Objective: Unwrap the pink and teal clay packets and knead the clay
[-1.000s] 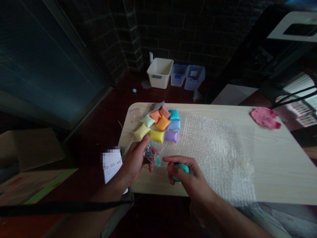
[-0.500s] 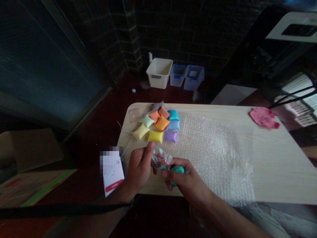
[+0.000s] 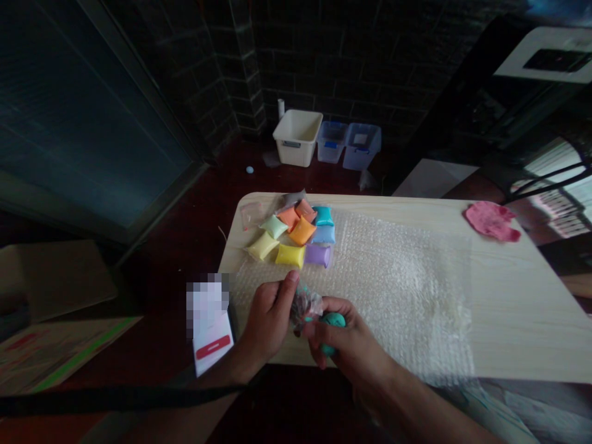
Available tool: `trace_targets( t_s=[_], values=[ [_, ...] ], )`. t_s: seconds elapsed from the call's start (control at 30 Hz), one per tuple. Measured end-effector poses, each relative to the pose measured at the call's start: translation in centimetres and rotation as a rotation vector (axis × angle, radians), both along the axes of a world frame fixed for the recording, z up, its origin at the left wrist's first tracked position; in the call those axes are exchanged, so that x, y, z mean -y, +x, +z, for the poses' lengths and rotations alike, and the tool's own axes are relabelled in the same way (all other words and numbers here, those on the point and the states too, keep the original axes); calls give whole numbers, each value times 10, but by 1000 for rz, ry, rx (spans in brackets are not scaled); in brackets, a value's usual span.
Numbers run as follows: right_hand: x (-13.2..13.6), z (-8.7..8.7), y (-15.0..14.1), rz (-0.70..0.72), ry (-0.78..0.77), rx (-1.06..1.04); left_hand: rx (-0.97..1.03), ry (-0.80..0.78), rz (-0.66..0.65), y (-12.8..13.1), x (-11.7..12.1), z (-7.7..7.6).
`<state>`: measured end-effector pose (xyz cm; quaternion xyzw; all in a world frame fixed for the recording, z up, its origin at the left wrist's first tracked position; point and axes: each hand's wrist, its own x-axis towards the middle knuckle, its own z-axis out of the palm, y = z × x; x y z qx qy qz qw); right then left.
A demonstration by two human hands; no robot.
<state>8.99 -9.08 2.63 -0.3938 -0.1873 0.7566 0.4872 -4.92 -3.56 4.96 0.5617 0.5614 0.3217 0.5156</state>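
My left hand is closed on a crumpled clear plastic bag with green bits stuck inside it. A lump of green modelling clay sits in the curled fingers of my right hand. The thumb and forefinger of that hand also touch the bag's near end. Both hands are held close together over the front edge of the table. Just beyond them lie several small clay packets, among them a yellow packet, a purple packet and an orange packet.
Bubble wrap covers much of the wooden table. A flattened pink piece lies at the far right. A phone is at the left edge. On the floor stand a white basket, clear bins and a cardboard box.
My left hand has moved slightly right, nearer my right hand, and the plastic bag between them is more bunched up. The green clay stays in my right hand.
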Motion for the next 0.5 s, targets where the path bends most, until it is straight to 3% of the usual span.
trace_targets(
  t_s=[0.3, 0.5],
  values=[
    [-2, 5, -2, -20, -28, -56, 6, 9, -18, 3, 2, -4],
    [-5, 3, 0, 23, 11, 31, 14, 7, -4, 1, -1, 0]
  ],
)
